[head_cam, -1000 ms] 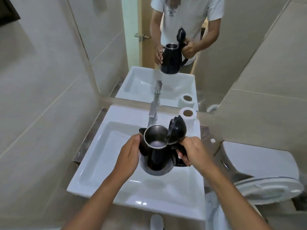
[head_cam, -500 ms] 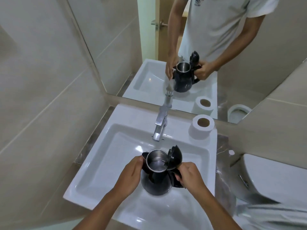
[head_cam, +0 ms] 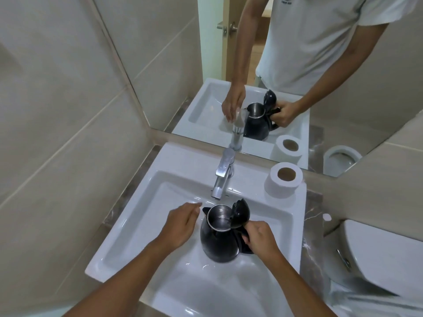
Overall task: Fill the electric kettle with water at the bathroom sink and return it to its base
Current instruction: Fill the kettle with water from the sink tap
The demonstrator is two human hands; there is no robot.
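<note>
Kettle (head_cam: 220, 234) sits low in the sink (head_cam: 142, 227), lid tipped up, its steel mouth just short of the tap (head_cam: 220, 179) spout and a little to the right of it. No water runs that I can see, so I take this as the step before filling. The right hand (head_cam: 259, 237) is wrapped round the handle at the kettle's right side. The left hand (head_cam: 180, 225) is off the body, fingers straight and loose, holding nothing, just beside the spout lip and reaching toward the tap. Next, I'd judge, the lever needs lifting and the mouth needs nudging under the stream. A toilet roll (head_cam: 283, 180) stands on the rim.
</note>
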